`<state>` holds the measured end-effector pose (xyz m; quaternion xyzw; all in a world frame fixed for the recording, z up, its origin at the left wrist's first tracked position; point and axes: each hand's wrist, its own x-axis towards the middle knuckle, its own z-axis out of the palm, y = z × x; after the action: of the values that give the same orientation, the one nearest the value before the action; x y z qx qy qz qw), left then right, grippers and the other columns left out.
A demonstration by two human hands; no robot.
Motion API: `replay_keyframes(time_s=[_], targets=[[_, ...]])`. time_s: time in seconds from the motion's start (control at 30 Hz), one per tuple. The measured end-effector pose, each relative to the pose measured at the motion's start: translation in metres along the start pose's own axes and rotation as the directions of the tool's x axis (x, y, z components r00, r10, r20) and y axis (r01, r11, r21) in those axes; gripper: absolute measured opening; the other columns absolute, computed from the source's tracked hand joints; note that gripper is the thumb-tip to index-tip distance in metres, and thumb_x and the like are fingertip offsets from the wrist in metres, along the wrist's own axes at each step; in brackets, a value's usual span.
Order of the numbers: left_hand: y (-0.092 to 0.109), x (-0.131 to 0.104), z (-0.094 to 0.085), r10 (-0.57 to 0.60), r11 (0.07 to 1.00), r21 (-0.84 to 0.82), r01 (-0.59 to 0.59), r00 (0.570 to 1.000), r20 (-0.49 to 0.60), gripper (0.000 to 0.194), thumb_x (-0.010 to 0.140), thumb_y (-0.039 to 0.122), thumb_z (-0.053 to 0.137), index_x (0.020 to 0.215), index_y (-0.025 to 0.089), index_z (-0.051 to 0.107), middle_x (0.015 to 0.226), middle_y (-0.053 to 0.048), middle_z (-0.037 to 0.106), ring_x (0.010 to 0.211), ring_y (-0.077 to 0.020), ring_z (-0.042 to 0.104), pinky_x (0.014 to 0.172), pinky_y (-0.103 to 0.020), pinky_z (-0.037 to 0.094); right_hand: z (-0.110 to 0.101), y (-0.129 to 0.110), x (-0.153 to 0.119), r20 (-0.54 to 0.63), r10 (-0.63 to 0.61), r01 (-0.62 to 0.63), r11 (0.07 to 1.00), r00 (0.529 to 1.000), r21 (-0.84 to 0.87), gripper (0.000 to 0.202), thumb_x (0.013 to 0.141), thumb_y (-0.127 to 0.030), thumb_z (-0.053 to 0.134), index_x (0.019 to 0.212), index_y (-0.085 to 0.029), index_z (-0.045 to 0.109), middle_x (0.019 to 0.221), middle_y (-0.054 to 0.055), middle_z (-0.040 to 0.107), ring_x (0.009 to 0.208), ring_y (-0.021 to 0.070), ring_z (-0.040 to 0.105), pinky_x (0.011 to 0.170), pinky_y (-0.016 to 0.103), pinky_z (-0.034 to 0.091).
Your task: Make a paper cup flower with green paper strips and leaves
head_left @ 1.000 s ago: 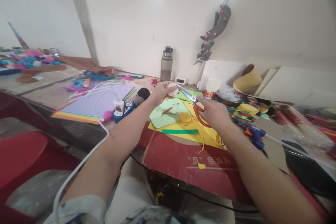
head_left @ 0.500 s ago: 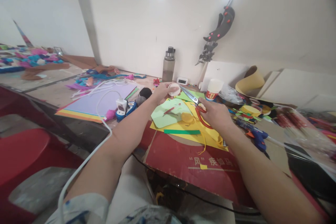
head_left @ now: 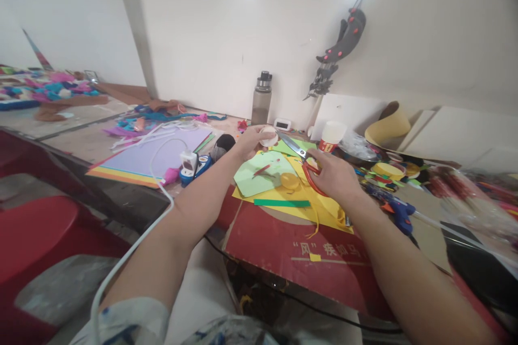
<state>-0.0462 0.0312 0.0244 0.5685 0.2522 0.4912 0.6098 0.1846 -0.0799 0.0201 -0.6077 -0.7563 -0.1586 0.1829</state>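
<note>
My left hand [head_left: 254,142] pinches a small round white piece [head_left: 268,136] above the green paper. My right hand [head_left: 334,172] grips red-handled scissors [head_left: 302,154], whose blades point up and left, their tips close to the white piece's right edge. Below both hands lie light green paper [head_left: 259,180], a red pen [head_left: 265,168], a round yellow piece [head_left: 289,180] and a dark green strip [head_left: 282,203] on yellow paper [head_left: 324,210].
A bottle [head_left: 261,101] and a small white clock [head_left: 282,124] stand behind my hands. At right are a paper cup [head_left: 332,136] and a blue glue gun [head_left: 400,215]. Coloured sheets [head_left: 157,151] and a power strip [head_left: 196,168] with a white cable lie left.
The view has shifted slightly. The scissor blades look closer together than before, and both hands stay in nearly the same place.
</note>
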Motion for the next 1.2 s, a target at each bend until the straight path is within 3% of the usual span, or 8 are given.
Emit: replay_keyframes(time_s=[0.4,0.9,1.03,1.2], targets=[[0.0007,-0.0008,0.0026,-0.039,0.999,0.015,0.038,0.999,0.03,0.034,0.061,0.027,0.083,0.084,0.009,0.066,0.068,-0.005,0.067,0.052,-0.009,0.057,0.037,-0.019,0.032,0.0038,0.0035,0.0007,0.001,-0.032,0.032,0.992,0.999,-0.121,0.041,0.092,-0.035,0.052,0.131,-0.027,0.062,0.107,0.009,0.075,0.094,0.0255,0.068,0.068,0.03,0.044],[0.0038,-0.0021,0.0018,-0.051,0.999,-0.016,0.052,0.996,0.073,0.032,0.062,0.03,0.083,0.078,0.009,0.064,0.068,-0.006,0.065,0.055,-0.0087,0.056,0.038,-0.018,0.028,0.0014,0.0027,0.0008,0.023,-0.037,0.04,0.989,0.999,-0.144,0.041,0.091,-0.031,0.052,0.13,-0.025,0.063,0.102,0.008,0.077,0.086,0.0244,0.069,0.063,0.029,0.041],[0.0025,-0.0014,-0.0029,-0.056,0.993,-0.098,0.072,0.986,0.154,0.034,0.065,0.033,0.084,0.08,0.01,0.064,0.069,-0.007,0.065,0.057,-0.0094,0.058,0.04,-0.017,0.031,0.0042,0.0024,0.0023,0.01,0.01,-0.01,0.999,1.0,-0.037,0.043,0.09,-0.033,0.051,0.13,-0.024,0.064,0.097,0.01,0.077,0.081,0.0253,0.069,0.065,0.03,0.044],[0.0004,-0.0025,-0.0044,0.024,0.988,-0.155,0.002,0.986,0.167,0.039,0.065,0.034,0.087,0.091,0.013,0.067,0.081,-0.005,0.069,0.067,-0.01,0.062,0.06,-0.02,0.049,0.008,0.0018,0.0049,0.018,0.133,-0.13,0.918,0.991,0.375,0.044,0.087,-0.033,0.051,0.125,-0.017,0.066,0.076,0.007,0.073,0.064,0.02,0.063,0.062,0.028,0.045]])
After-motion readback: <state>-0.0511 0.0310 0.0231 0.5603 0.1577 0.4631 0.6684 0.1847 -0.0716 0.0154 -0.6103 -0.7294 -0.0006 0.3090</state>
